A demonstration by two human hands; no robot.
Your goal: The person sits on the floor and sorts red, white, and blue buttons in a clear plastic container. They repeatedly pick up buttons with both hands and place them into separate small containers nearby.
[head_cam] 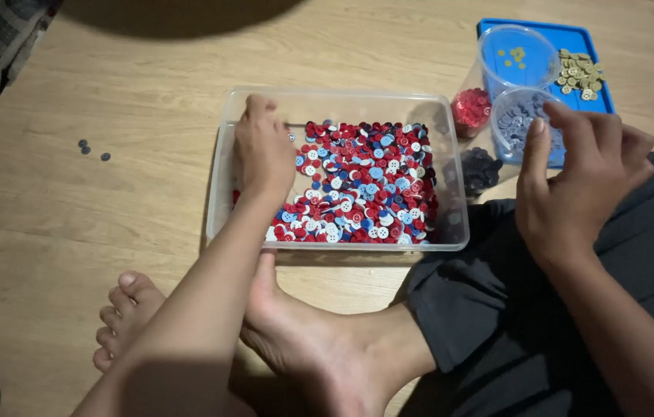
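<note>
one clear bin [223, 154], three cups [518, 54], one blue tray [601, 93]

Wooden floor [72, 232] bears button tub [450, 154], blue tray [601, 69], stray buttons [91, 149]

The left hand [263, 150] covers the buttons [365, 185] beneath it, and its fingertips are hidden inside the clear bin [450, 162]. Whether the right hand [577, 181] pinches anything is too small to tell. The dark cup [481, 170] sits partly hidden behind the bin's wall.

We see red, white and blue buttons [361, 185] in a clear tub [450, 224]. Our tray [601, 93] is bright blue, with olive-tan buttons [580, 73] on it. Clear cups hold red buttons [470, 106] and grey-blue buttons [513, 123]. The floor [111, 85] is pale wood; our trousers [496, 309] are dark grey.
</note>
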